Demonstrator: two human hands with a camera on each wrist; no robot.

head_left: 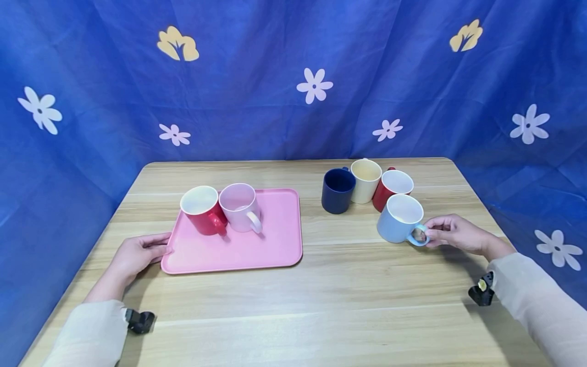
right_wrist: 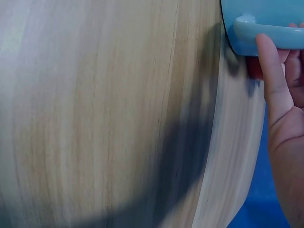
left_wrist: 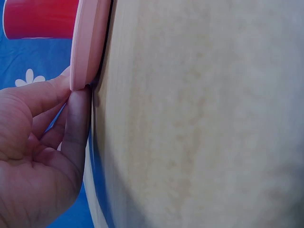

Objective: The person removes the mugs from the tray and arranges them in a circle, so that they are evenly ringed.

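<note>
My left hand [head_left: 139, 255] pinches the left edge of a pink tray [head_left: 275, 229], thumb at the rim and fingers beneath, as the left wrist view shows. On the tray stand a red mug [head_left: 202, 216] with a white inside and a pale pink mug [head_left: 236, 206] with a white handle, side by side. Over on the right, my right hand [head_left: 451, 234] pinches the handle of a light blue mug [head_left: 392, 224] between thumb and fingers. In the right wrist view the thumb lies against that handle [right_wrist: 270, 35]. The light blue mug is upright.
Close behind the light blue mug stand a second red mug [head_left: 382, 196], a cream mug [head_left: 365, 186] and a dark blue mug [head_left: 337, 196]. The wooden table [head_left: 293, 316] runs back to a blue flowered curtain [head_left: 257, 76].
</note>
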